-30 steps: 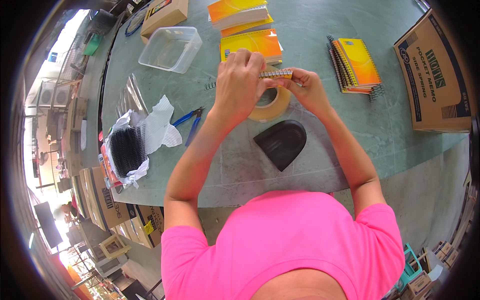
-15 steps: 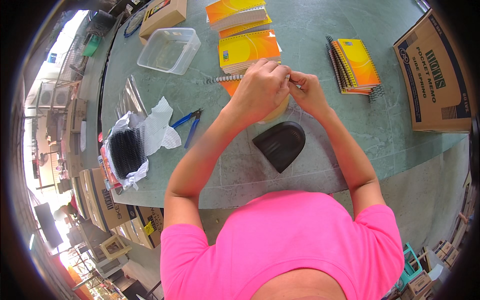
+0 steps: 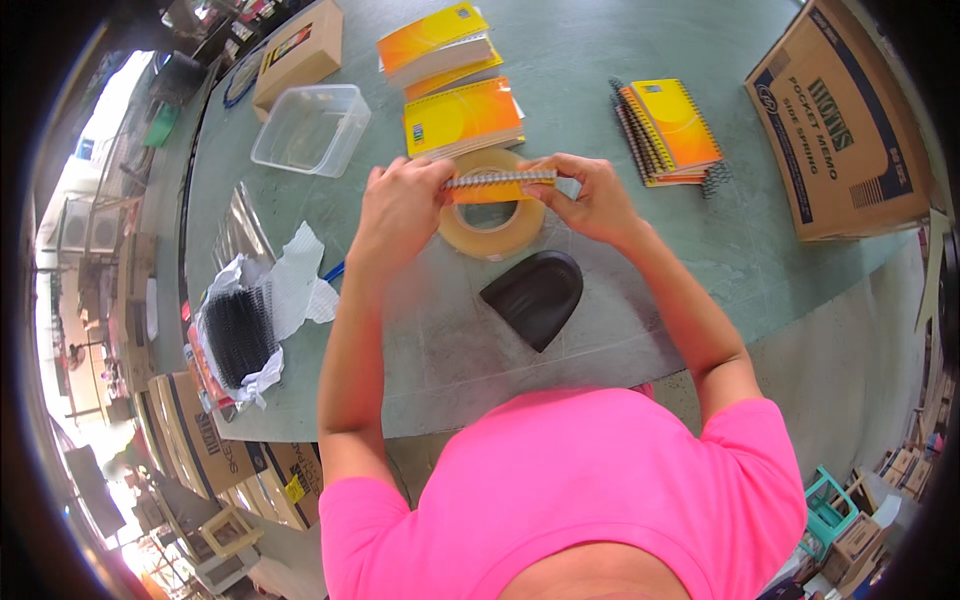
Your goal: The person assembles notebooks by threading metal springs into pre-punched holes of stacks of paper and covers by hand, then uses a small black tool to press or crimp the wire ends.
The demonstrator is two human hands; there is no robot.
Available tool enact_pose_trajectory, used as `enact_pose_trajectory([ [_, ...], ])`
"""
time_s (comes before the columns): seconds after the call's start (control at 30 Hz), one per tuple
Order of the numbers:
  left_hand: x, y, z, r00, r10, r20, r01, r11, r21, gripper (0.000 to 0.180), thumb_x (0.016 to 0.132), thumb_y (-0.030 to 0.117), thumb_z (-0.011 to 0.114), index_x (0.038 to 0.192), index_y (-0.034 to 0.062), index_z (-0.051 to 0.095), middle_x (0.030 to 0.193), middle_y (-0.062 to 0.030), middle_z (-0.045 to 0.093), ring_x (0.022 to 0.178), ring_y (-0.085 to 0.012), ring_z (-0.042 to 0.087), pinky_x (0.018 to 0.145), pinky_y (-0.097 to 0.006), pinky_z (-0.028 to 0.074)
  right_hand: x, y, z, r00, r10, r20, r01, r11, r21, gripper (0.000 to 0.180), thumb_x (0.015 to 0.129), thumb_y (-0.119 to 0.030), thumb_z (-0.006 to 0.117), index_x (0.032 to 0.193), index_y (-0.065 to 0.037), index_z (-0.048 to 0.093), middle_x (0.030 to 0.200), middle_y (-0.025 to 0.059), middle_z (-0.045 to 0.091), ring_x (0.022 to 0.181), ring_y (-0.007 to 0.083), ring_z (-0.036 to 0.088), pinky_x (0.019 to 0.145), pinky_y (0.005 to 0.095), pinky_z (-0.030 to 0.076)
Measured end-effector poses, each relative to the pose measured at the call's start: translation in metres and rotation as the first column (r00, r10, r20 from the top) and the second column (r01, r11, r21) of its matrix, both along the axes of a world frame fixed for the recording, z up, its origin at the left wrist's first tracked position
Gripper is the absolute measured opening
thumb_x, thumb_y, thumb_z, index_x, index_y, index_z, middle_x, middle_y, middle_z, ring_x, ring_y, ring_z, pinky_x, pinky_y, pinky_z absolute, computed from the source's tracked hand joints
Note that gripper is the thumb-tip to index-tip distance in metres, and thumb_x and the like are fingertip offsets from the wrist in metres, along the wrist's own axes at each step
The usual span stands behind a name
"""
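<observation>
A small orange memo notebook (image 3: 500,187) is held between my two hands, its spiral edge turned up. My left hand (image 3: 398,208) pinches its left end, and my right hand (image 3: 592,198) grips the right end with thumb and fingers. Below it on the table lies a wide roll of tan tape (image 3: 465,238), partly covered by the notebook. A black curved, wedge-like piece (image 3: 538,298) rests nearer to me. Just beyond my hands sits a stack of yellow-orange notebooks (image 3: 465,118), with another stack (image 3: 435,45) behind.
Spiral-bound notebooks (image 3: 675,125) are piled at right, beside a cardboard box (image 3: 850,130). On the left are a clear plastic tub (image 3: 312,130), a brown box (image 3: 298,58), black spiral coils (image 3: 238,335) in white paper (image 3: 300,285), and blue-handled cutters (image 3: 334,271) mostly behind my arm.
My hands have moved apart to the notebook's two ends. The long coil tail that stuck out at left no longer shows. The view has shifted, and my left forearm now covers most of the cutters.
</observation>
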State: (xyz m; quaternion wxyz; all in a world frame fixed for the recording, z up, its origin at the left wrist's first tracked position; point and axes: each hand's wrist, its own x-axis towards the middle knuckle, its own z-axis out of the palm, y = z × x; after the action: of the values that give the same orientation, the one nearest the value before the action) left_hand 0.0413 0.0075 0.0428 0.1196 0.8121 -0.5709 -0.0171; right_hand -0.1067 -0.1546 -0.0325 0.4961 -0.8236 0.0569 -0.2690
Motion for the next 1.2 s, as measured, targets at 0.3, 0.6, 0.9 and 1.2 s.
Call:
enact_pose_trajectory([
  [0.3, -0.020, -0.003, 0.029, 0.997, 0.031, 0.068, 0.013, 0.819, -0.574, 0.046, 0.074, 0.014, 0.071, 0.118, 0.0105, 0.057, 0.117, -0.0124, 0.056, 0.107, -0.0306, 0.051, 0.091, -0.038, 0.042, -0.041, -0.062, 0.065, 0.898, -0.379, 0.224, 0.437, 0.826, -0.355, 0.037, 0.083, 0.001, 0.056, 0.118, -0.012, 0.060, 0.105, 0.0139, 0.065, 0.099, 0.0214, 0.063, 0.080, 0.0310, 0.050],
  [0.6, -0.053, 0.024, -0.005, 0.999, -0.025, -0.038, 0.002, 0.862, -0.507, 0.040, 0.076, 0.016, 0.071, 0.114, 0.0102, 0.059, 0.117, -0.0120, 0.055, 0.108, -0.0310, 0.050, 0.090, -0.040, 0.041, -0.071, -0.087, -0.046, 0.743, -0.669, -0.032, 0.353, 0.432, -0.830, 0.050, 0.094, -0.034, 0.042, 0.137, -0.009, 0.039, 0.141, 0.0117, 0.038, 0.131, 0.0331, 0.033, 0.107, 0.0482, 0.024],
  [0.9, -0.013, 0.068, -0.053, 0.998, 0.025, -0.063, -0.055, 0.841, -0.538, 0.017, 0.077, 0.003, 0.065, 0.094, 0.0057, 0.066, 0.100, -0.0116, 0.062, 0.096, -0.0303, 0.055, 0.084, -0.037, 0.044, -0.071, -0.086, -0.034, 0.748, -0.662, 0.052, 0.428, 0.421, -0.799, 0.036, 0.090, -0.027, 0.049, 0.119, -0.008, 0.052, 0.126, 0.0110, 0.053, 0.120, 0.0308, 0.046, 0.100, 0.0441, 0.033],
  [1.2, 0.047, -0.013, -0.059, 0.966, 0.018, 0.257, 0.145, 0.786, -0.601, 0.017, 0.080, 0.014, 0.062, 0.094, 0.0051, 0.065, 0.098, -0.0090, 0.065, 0.099, -0.0283, 0.056, 0.087, -0.038, 0.044, -0.046, -0.104, -0.015, 0.577, -0.808, 0.115, 0.521, 0.257, -0.814, 0.017, 0.086, -0.024, 0.052, 0.086, -0.009, 0.060, 0.087, 0.0069, 0.063, 0.085, 0.0273, 0.060, 0.073, 0.0423, 0.046],
])
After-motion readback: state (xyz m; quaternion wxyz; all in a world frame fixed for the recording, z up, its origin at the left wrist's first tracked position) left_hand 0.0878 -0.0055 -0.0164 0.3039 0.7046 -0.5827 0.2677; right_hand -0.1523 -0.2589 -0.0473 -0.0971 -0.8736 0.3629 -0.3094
